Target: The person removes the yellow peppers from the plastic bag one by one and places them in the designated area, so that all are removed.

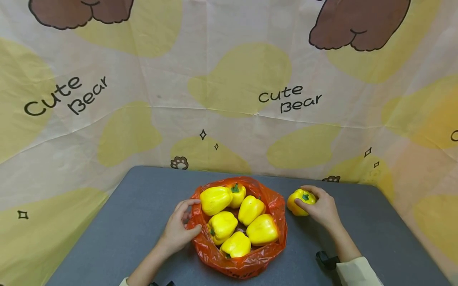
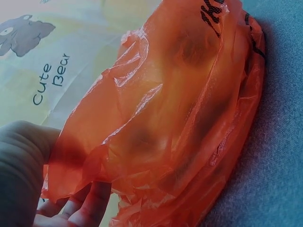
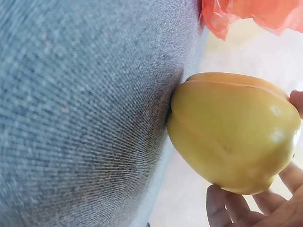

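Observation:
A red plastic bag (image 1: 239, 270) stands with its mouth wide, holding several yellow bell peppers (image 1: 262, 229). At its left rim, my left hand (image 1: 179, 228) grips the thin plastic with thumb and fingers; in the left wrist view the bag's side (image 2: 156, 127) hides part of those fingers. To the right of the bag, apart from it, my right hand (image 1: 323, 206) holds another yellow bell pepper (image 1: 296, 206), its green stem facing up. In the right wrist view the fingers lie around that pepper (image 3: 232, 132), whose base touches the table.
Everything stands on a grey cloth-textured table (image 1: 150, 198) with rounded far corners. A pale curtain (image 1: 236, 79) printed with bears and yellow patches hangs right behind the table and along its sides. A black strap (image 1: 326, 260) is at my right wrist.

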### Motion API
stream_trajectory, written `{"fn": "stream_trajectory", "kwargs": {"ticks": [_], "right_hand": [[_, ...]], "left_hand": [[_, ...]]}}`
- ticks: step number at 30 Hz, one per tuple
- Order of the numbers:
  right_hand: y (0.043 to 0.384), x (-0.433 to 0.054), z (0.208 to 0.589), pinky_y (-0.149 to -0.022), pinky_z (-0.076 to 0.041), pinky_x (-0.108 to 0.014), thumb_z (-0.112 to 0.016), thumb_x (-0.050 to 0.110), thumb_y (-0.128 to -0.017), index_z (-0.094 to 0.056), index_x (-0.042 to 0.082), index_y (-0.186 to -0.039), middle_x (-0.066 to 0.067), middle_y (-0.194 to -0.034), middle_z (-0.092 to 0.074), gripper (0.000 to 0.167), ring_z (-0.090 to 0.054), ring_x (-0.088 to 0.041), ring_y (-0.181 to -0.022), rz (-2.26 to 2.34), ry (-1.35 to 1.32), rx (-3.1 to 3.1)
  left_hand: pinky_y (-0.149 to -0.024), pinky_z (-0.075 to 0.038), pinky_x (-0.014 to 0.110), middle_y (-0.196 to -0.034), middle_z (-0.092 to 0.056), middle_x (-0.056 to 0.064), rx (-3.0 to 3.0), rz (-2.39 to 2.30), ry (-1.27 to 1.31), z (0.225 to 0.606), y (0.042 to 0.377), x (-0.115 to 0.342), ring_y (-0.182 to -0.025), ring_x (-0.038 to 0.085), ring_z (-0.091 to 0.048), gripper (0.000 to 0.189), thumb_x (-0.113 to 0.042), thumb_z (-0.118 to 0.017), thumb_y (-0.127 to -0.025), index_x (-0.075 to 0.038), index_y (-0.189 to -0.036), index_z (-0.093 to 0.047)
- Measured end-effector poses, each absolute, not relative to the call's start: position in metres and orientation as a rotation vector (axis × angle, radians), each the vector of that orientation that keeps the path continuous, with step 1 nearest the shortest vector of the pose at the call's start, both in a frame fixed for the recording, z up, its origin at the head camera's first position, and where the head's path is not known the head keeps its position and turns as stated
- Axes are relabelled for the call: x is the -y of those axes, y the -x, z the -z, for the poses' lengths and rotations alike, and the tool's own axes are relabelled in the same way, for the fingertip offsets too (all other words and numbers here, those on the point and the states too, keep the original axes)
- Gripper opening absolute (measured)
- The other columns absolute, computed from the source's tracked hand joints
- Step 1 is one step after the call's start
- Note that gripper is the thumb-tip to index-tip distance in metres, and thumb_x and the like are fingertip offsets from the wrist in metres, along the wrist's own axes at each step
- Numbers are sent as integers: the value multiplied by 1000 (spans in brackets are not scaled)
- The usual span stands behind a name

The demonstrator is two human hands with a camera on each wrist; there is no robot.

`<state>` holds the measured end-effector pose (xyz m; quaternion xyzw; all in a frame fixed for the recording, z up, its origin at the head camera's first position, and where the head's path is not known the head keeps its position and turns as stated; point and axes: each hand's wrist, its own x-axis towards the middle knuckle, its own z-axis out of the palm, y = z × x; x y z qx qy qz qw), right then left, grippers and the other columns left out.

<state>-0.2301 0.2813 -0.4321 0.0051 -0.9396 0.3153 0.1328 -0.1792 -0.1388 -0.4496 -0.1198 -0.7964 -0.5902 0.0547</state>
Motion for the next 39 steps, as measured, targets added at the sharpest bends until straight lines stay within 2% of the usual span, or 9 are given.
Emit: {"fn": "stream_trajectory", "kwargs": {"ticks": [16,22,28,39], "right_hand": [[229,-279,432,-81,-48,-40,-75,40,-80,-62,10,-123,-19,-125,-60,54,-57,-34,-106,-927,-14,2728],[224,-278,429,-92,-47,-56,-71,38,-84,-56,8,-131,-22,-131,-56,58,-53,-41,-116,-996,-22,2718],[217,-276,419,-92,-43,-66,-63,43,-90,-47,11,-140,-23,-142,-44,62,-48,-47,-122,-1036,-24,2764],[201,-264,399,-95,-42,-65,-63,36,-91,-46,13,-141,-20,-143,-44,57,-47,-46,-123,-1104,-99,2685]], "left_hand": [[-60,-57,23,-123,-46,15,2433,1785,340,448,180,139,-76,14,-59,61,9,-71,-70,-15,-124,-55],[-60,-57,23,-124,-46,15,2436,1784,338,448,179,139,-76,14,-58,60,8,-71,-71,-14,-124,-56],[-60,-57,23,-123,-46,15,2430,1774,343,449,179,139,-75,12,-58,60,9,-71,-70,-14,-124,-56],[-61,-57,23,-123,-46,15,2419,1752,365,450,180,139,-74,11,-58,61,9,-70,-70,-13,-125,-55]]}}
